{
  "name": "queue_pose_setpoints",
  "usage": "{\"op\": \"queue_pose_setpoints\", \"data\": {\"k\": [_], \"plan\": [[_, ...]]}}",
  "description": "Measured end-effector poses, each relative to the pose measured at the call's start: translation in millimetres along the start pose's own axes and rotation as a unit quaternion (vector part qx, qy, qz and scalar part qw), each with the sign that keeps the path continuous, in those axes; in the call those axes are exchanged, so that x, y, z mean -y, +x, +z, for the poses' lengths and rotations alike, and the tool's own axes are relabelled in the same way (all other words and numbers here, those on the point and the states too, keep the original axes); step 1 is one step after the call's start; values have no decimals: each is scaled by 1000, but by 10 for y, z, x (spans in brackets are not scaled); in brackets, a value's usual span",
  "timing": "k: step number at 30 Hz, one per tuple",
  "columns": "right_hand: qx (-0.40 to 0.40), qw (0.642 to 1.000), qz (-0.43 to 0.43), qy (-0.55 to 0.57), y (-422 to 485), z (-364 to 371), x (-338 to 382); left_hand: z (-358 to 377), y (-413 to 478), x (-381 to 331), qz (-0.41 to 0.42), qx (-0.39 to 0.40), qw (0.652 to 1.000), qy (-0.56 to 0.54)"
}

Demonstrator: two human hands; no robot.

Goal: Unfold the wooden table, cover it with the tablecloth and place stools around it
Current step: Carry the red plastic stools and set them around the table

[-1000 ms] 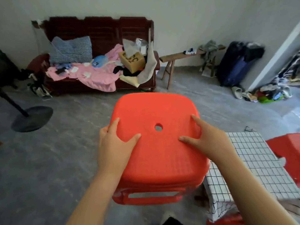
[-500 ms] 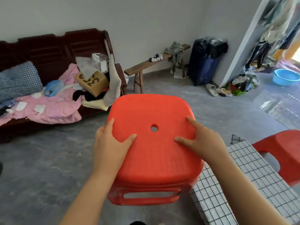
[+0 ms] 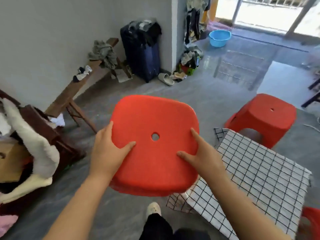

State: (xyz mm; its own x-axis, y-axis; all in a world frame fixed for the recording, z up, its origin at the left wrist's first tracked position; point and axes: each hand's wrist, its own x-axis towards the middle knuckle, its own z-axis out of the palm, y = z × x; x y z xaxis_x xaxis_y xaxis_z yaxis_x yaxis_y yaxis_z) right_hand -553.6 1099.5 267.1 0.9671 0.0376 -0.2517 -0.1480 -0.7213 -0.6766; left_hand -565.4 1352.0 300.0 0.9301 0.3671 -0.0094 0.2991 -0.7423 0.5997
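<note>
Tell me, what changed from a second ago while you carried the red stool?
The view swung right: the sofa slid off left, and a blue basin and a second red stool came into sight. Both hands, left hand and right hand, kept gripping the carried red stool.

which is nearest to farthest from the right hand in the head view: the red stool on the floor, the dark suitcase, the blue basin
From the right hand:
1. Red stool on the floor, just past the covered table, to the right.
2. Dark suitcase, against the wall, ahead and left.
3. Blue basin, far back near the doorway.
</note>
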Motion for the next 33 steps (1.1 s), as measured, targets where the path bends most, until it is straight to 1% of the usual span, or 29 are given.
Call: {"op": "queue_pose_setpoints", "data": {"k": [3, 5, 8, 12, 17, 22, 24, 26, 30, 33], "plan": [[-28, 998, 47, 45, 449, 165, -175, 392, 750, -29, 23, 78, 996, 27], [-29, 993, 79, 84, 715, 318, -365, 724, 1134, -21, 29, 130, 990, 38], [-18, 987, 108, 118, 1151, 560, -721, 1317, 1579, 54, 35, 189, 980, 48], [-12, 976, 170, 132, 1625, 910, -1250, 2198, 2031, 268, 40, 267, 962, 34], [0, 965, 238, 112, 2111, 1276, -1817, 3159, 2511, 583, 51, 357, 932, 32], [-11, 957, 273, 99, 2527, 1666, -2177, 3864, 2939, 853, 61, 387, 919, 44], [-12, 954, 282, 102, 2637, 1845, -2280, 4055, 3047, 951, 83, 391, 915, 57], [-12, 950, 293, 109, 2738, 2009, -2371, 4218, 3136, 1037, 94, 400, 909, 69], [1, 940, 315, 128, 2855, 2265, -2531, 4450, 3216, 1194, 82, 433, 893, 91], [-5, 938, 318, 134, 2908, 2413, -2622, 4544, 3250, 1332, 83, 448, 884, 110]]}}
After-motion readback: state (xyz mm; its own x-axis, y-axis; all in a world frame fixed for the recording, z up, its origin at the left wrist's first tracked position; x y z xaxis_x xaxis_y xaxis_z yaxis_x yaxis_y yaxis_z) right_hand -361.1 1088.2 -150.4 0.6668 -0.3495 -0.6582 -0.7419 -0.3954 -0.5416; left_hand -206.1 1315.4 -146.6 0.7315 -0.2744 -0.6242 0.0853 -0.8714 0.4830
